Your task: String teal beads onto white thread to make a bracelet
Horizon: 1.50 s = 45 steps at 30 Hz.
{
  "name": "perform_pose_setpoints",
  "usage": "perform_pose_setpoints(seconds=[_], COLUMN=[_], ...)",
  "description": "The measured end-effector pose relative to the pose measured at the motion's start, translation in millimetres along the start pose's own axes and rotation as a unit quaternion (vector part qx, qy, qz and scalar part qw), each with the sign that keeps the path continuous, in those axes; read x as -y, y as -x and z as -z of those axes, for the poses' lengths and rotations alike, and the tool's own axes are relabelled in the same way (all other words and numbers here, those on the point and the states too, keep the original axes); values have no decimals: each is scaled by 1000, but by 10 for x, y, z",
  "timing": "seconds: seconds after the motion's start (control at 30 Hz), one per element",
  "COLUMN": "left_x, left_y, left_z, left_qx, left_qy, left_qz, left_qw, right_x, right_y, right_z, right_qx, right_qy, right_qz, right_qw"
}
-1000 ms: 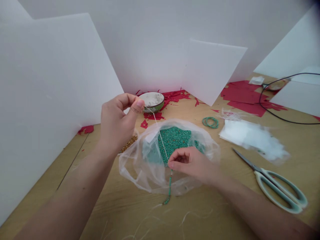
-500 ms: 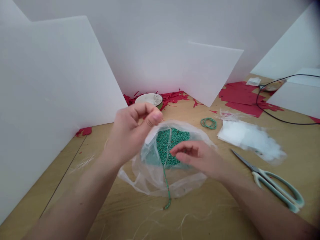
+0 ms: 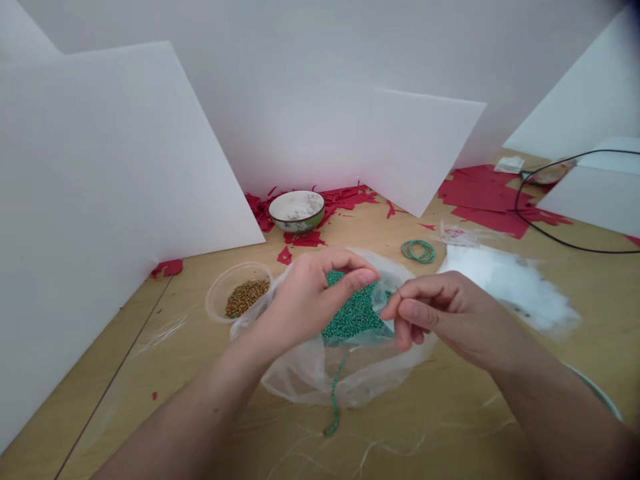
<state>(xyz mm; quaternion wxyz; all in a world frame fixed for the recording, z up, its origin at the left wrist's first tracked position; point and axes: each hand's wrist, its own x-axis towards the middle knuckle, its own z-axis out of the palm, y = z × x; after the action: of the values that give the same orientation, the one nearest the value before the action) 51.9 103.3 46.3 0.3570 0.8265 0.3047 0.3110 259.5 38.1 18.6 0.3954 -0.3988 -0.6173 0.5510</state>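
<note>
My left hand (image 3: 320, 290) is over the clear plastic bag (image 3: 295, 373), thumb and forefinger pinched on a fine clear thread that is hard to see. Facing it from the right, my right hand (image 3: 453, 317) has thumb and forefinger pressed together; what is between them is too fine to make out. The two sets of fingertips are close but apart. Below and between the hands, many small green beads (image 3: 353, 317) lie in the open bag. A short strand of green beads (image 3: 335, 400) hangs in front of the bag, its upper end leading towards the hands.
A clear tub of gold-brown beads (image 3: 247, 297) stands left of the bag. Behind are a bowl (image 3: 297, 212), red paper scraps (image 3: 480, 193) and white boards (image 3: 125, 153). Green bead rings (image 3: 419, 251) and white packets (image 3: 510, 287) lie right. A scissors handle (image 3: 595, 393) shows past my right forearm.
My left hand has moved down and right, uncovering the tub of gold-brown beads. My right hand has moved right, its fingers now pinched and its forearm covering most of the scissors.
</note>
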Motion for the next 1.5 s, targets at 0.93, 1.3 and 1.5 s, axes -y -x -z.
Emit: perform_pose_setpoints(seconds=[0.93,1.3,1.5], left_x=[761,455,451], left_y=[101,293,289], left_z=[-370,-537,-564], left_qx=[-77,-27,-29], left_qy=[124,560,604], left_qz=[175,304,296], left_qw=[974,770,739], right_x=[-272,-398,-416], right_y=[-179,-226,-216], right_z=[-161,-498,-512], right_qx=[-49,-75,-93], right_qy=[101,101,100], right_qz=[-73,-35,-25], right_qw=[991,991,990])
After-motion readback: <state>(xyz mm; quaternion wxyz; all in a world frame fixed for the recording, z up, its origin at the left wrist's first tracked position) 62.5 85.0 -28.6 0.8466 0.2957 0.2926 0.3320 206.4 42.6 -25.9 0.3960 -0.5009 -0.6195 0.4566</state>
